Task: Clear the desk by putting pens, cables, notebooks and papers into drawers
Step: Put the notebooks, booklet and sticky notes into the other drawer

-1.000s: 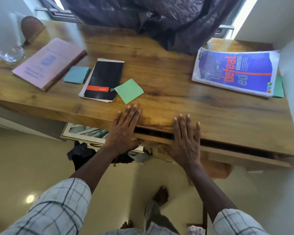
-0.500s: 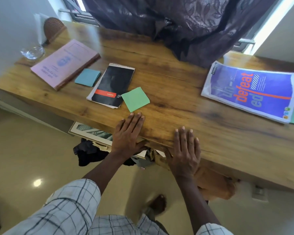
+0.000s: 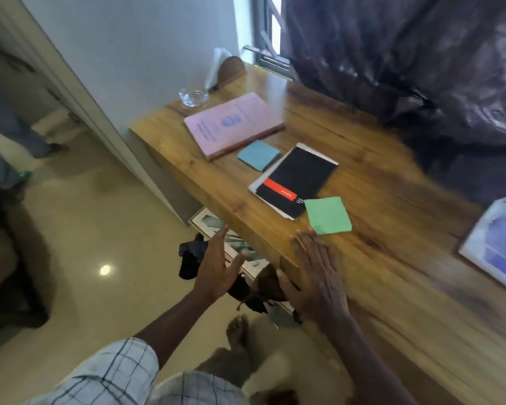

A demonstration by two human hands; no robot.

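The right hand (image 3: 316, 276) lies flat, fingers straight, on the front edge of the desk (image 3: 377, 258), near the green note (image 3: 327, 215); the left hand (image 3: 216, 267) hovers off that edge, spread, empty.

pink book (image 3: 232, 124) | blue note (image 3: 258, 155) | black-red notebook (image 3: 297, 179) | green note (image 3: 327, 215) | checked sleeve (image 3: 111, 372)

A wooden bench (image 3: 377, 258) carries a clear glass bowl (image 3: 193, 97), a pink book (image 3: 232, 124), a blue sticky pad (image 3: 258, 155), a black notebook (image 3: 297, 179), a green sticky pad (image 3: 327, 215) and a blurred blue magazine (image 3: 500, 244).
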